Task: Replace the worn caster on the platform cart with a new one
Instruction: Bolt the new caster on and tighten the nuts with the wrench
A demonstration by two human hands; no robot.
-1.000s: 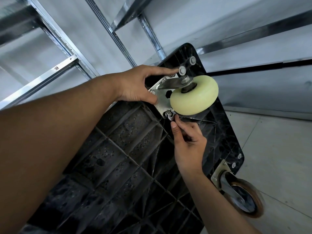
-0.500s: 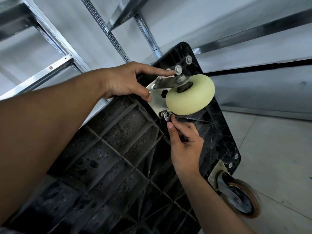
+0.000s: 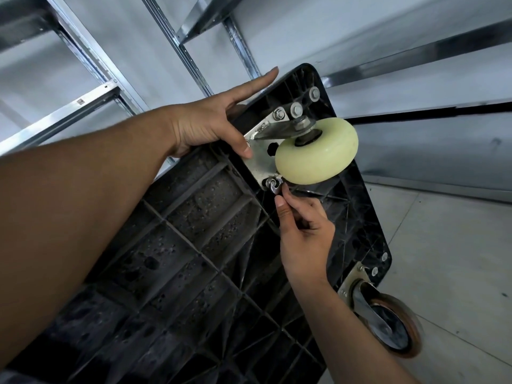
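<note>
The black platform cart [image 3: 194,245] stands tipped up with its ribbed underside facing me. A new caster with a pale yellow wheel [image 3: 315,151] sits on its metal mounting plate [image 3: 260,162] near the cart's top corner. My left hand [image 3: 205,126] lies over the cart's edge, fingers straight, thumb pressing the plate. My right hand [image 3: 302,236] pinches a small shiny wrench [image 3: 273,186] set on the nut at the plate's lower corner. Two nuts with washers [image 3: 296,108] show at the plate's upper edge.
A second caster with a dark, brown-rimmed wheel [image 3: 388,325] hangs at the cart's lower right corner. Metal shelving uprights and beams [image 3: 91,98] stand behind the cart. Grey tiled floor [image 3: 457,259] lies to the right.
My left fingers have come off the upper nut and straightened out past the cart's edge, while the thumb stays on the plate. My right hand remains at the lower nut.
</note>
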